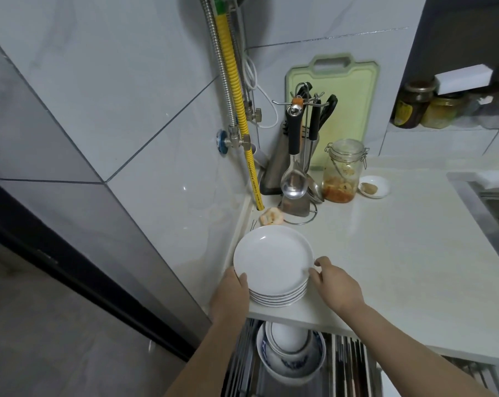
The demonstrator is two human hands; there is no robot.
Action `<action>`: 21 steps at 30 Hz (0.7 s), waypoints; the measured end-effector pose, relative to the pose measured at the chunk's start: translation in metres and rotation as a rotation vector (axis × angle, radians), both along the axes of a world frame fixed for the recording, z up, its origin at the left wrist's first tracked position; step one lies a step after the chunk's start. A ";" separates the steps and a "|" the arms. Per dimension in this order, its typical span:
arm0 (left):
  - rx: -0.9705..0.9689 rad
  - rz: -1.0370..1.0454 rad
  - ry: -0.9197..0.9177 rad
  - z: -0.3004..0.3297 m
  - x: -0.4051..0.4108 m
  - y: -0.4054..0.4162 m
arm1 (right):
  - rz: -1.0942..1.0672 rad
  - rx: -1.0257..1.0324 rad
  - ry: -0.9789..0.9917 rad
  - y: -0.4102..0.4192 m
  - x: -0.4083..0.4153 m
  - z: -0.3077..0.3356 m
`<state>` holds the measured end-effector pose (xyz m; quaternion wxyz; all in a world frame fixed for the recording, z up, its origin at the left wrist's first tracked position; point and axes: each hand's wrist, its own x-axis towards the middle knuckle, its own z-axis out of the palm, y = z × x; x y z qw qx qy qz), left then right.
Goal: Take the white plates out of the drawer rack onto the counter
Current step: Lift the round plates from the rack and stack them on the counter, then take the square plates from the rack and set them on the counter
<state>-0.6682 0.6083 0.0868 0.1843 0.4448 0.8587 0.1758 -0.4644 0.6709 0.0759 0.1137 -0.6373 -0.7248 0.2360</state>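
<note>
A stack of several white plates [272, 260] stands on the white counter [400, 253] near its front left corner. My left hand [231, 293] grips the stack's left rim, thumb over the top plate's edge. My right hand [335, 285] holds the right rim, fingers curled against the plates' edges. Below the counter edge the drawer rack [348, 365] is pulled out; stacked blue-and-white bowls [291, 356] sit in it, and metal dividers run to their right.
Behind the stack lie a piece of food [272, 216] and a utensil stand with a ladle [294, 167]. A glass jar [342, 170], a small white dish [375, 187] and a green cutting board [332, 110] stand at the back. A sink [494, 202] is at right.
</note>
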 end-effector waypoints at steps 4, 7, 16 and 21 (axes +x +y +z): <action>0.140 0.026 -0.042 -0.013 0.028 -0.039 | 0.074 0.066 -0.012 -0.028 0.020 -0.008; 0.108 -0.017 -0.057 -0.025 0.049 -0.066 | 0.126 0.086 -0.037 -0.054 0.042 -0.021; -0.058 -0.320 0.021 -0.070 0.138 -0.117 | 0.160 -0.027 -0.120 -0.139 0.128 -0.063; -0.174 -0.526 0.058 -0.110 0.193 -0.138 | 0.069 -0.141 -0.170 -0.179 0.192 -0.095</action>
